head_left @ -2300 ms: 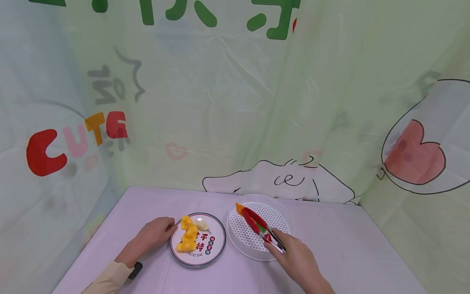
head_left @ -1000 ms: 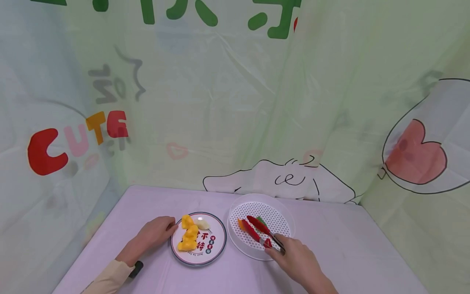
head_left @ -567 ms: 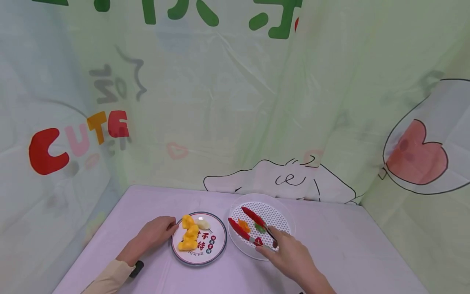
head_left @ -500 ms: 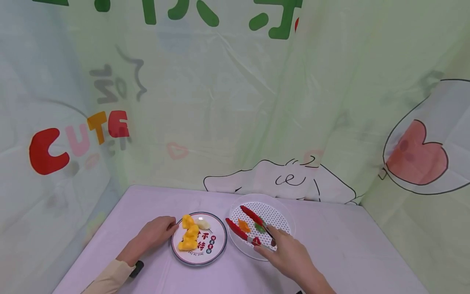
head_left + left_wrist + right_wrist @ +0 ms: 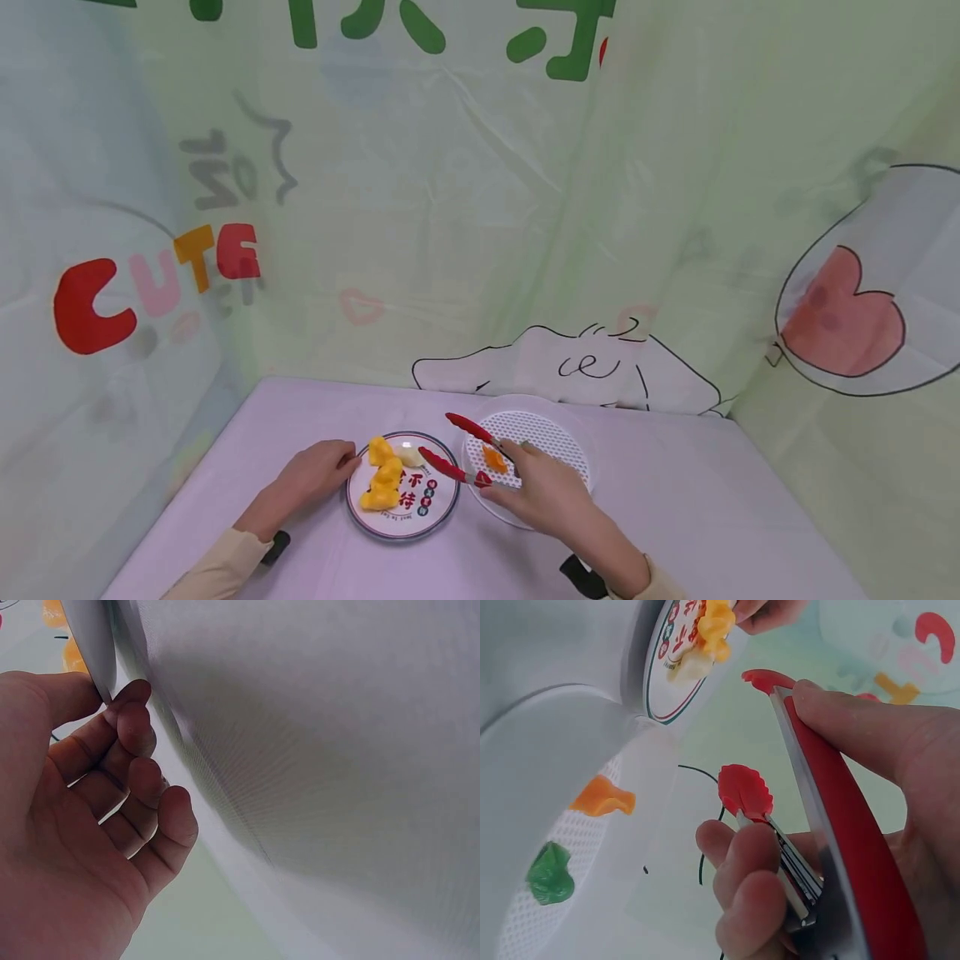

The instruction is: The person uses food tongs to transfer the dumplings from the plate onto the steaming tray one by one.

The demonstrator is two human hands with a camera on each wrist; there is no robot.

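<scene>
My left hand pinches the near-left rim of a round white plate between thumb and fingers, as the left wrist view shows. On that plate lie several yellow dumpling-shaped pieces and one white piece. My right hand grips a pair of red-tipped metal tongs, arms spread with nothing between the tips. The tongs reach over the steamer's left rim toward the plate. Inside the white steamer basket sit an orange piece and a green piece, the green mostly hidden by my hand in the head view.
Plate and basket stand side by side on a pale lilac tabletop. A light green printed curtain rises behind the table and along both sides. Each wrist carries a dark strap.
The tongs held the orange piece above the basket, lowered it inside and spread apart, letting it go. My right hand then moved left with the tongs. The left hand stayed at the plate.
</scene>
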